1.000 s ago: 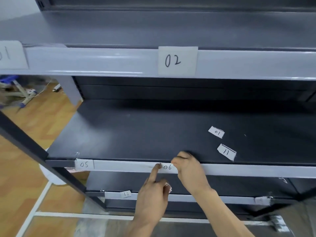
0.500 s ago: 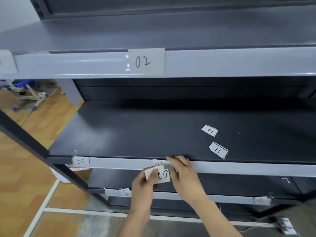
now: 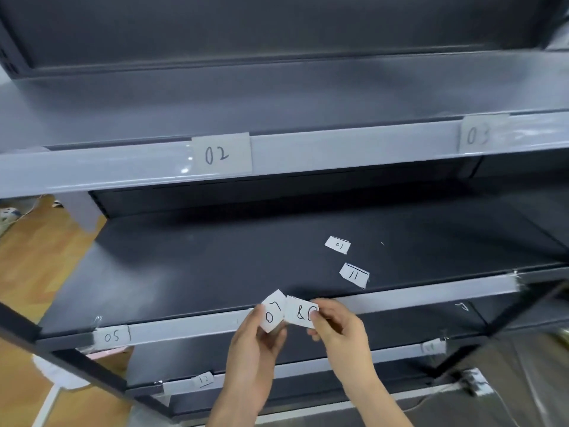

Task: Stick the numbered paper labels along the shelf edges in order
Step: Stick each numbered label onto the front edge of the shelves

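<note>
My left hand [image 3: 252, 349] pinches a small paper label marked 07 [image 3: 272, 312] in front of the middle shelf edge [image 3: 415, 295]. Beside it, my right hand [image 3: 341, 328] pinches a second label [image 3: 300, 312] whose number reads upside down. The two papers touch. They hide the edge spot behind them. Labels 02 [image 3: 220, 154] and 03 [image 3: 477, 134] are stuck on the upper shelf edge, 05 [image 3: 111, 336] on the middle edge at the left, 12 [image 3: 203, 380] on the lower edge. Two loose labels, 01 [image 3: 338, 245] and 11 [image 3: 354, 275], lie on the dark middle shelf board.
A dark slanted upright [image 3: 61, 359] crosses the lower left in front of the shelf. Wooden floor [image 3: 37, 257] shows at the left. Another small label [image 3: 432, 346] sits on the lower edge at the right. Clear plastic sheet [image 3: 523, 380] lies at the bottom right.
Both hands came off the middle shelf edge. My left hand brought up paper labels and my right hand took one; the 07 label now shows. The view swung right, revealing 03.
</note>
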